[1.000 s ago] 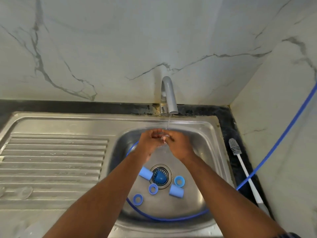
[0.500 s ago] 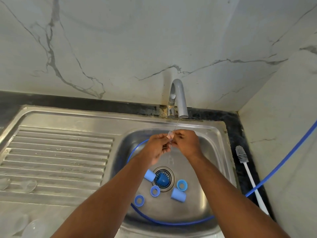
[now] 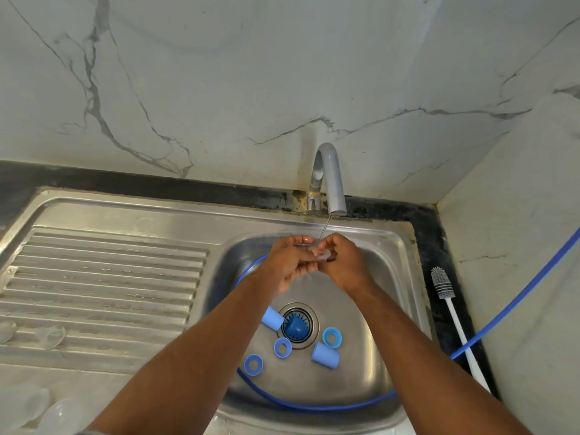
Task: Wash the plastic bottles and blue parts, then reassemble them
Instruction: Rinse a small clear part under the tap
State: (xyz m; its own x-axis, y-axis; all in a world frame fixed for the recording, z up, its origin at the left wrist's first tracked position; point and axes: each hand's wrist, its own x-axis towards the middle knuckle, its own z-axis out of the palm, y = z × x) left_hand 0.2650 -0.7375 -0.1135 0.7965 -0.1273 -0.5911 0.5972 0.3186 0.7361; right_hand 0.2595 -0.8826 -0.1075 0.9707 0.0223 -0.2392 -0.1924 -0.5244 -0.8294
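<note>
tap: running, thin stream drops from the spout onto the hands
left hand: just below the tap spout, palm up, fingers curled partly open under a small clear piece; can't tell if its grip closes on it
right hand: touching the left hand under the stream, grip pinched shut on the small clear piece
small clear piece: between both hands, right under the stream; too small to say what part it is
sink: steel basin below the tap, ribbed drainboard to its left
drain: basin floor, well below the tap, dark blue cone-shaped part sitting in it
blue cap: lying on its side, touching the drain's left edge
second blue cap: on its side, lower right of the drain
blue rings: three near the drain – one right of it, one at its lower edge, one lower left
blue hose: loops round the basin wall, exits right over the worktop
brush: white handle, grey bristles, on the dark worktop right of the sink, well right of the tap
clear domes: see-through pieces on the drainboard, far left of the tap; blurred
</note>
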